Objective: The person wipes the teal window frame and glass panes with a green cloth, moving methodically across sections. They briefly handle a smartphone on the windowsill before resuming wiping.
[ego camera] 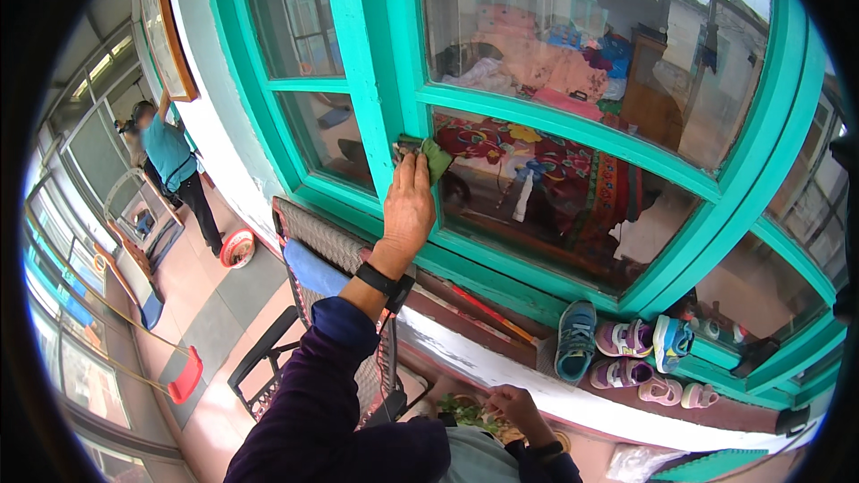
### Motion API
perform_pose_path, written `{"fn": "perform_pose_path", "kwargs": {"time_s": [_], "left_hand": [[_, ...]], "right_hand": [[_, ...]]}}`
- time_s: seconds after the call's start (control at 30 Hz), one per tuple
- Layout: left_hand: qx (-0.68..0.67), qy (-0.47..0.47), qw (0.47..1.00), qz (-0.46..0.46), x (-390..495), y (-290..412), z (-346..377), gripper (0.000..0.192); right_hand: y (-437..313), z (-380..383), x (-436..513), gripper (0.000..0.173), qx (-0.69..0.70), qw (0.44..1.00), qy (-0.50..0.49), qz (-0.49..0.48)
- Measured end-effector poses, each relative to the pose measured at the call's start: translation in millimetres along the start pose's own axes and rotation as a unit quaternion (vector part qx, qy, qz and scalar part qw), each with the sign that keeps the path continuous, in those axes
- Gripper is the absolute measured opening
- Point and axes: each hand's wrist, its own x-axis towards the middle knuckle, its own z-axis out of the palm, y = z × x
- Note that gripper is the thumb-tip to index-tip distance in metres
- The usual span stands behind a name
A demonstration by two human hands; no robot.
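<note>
My left hand (409,201) presses a folded green cloth (435,158), dark and patterned on one side, flat against the turquoise post of the window frame (382,60). Its fingers lie straight over the cloth, and a black band circles the wrist. Low in front of my body, my right hand (518,410) hangs with loosely curled fingers above a leafy potted plant (463,409). I see nothing in that hand, though its inner side is hidden. Right of the cloth, the lower window pane (570,194) shows a red floral textile behind the glass.
A woven chair (322,235) with a blue cloth (312,268) stands under my left arm. Several shoes (624,339) and a red-and-orange stick (490,312) lie on the sill. At left are a red swing seat (186,376), a basin (237,248) and another person (171,154) reaching up.
</note>
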Motion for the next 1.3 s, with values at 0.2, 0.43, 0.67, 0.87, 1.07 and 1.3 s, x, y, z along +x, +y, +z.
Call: {"fn": "perform_pose_path", "kwargs": {"time_s": [0.2,0.43,0.67,0.87,1.07,1.3], "left_hand": [[-0.013,-0.032,0.999,-0.038,-49.5,1.6,29.5,0.056],[-0.025,-0.100,0.989,-0.106,-102.8,3.2,59.3,0.051],[-0.062,-0.219,0.959,-0.170,-122.0,-6.0,60.0,0.045],[-0.136,-0.108,0.972,-0.159,-100.8,3.8,15.3,0.049],[-0.132,0.059,0.987,-0.071,-16.7,16.5,-49.7,0.050],[-0.023,0.144,0.989,-0.013,73.9,13.2,-56.0,0.053]], "right_hand": [[14.4,-10.0,-4.9,0.030,0.018,1.000,0.013,0.006],[7.6,-14.9,-9.8,0.026,-0.002,1.000,0.014,-0.001],[3.7,-12.3,-5.2,0.028,-0.013,0.999,0.010,0.037],[-3.5,-9.7,-3.3,0.028,-0.044,0.999,-0.002,0.025],[-1.5,-6.7,8.4,0.029,-0.037,0.999,-0.019,0.025],[3.7,2.1,23.4,0.029,0.007,1.000,-0.026,0.012]]}}
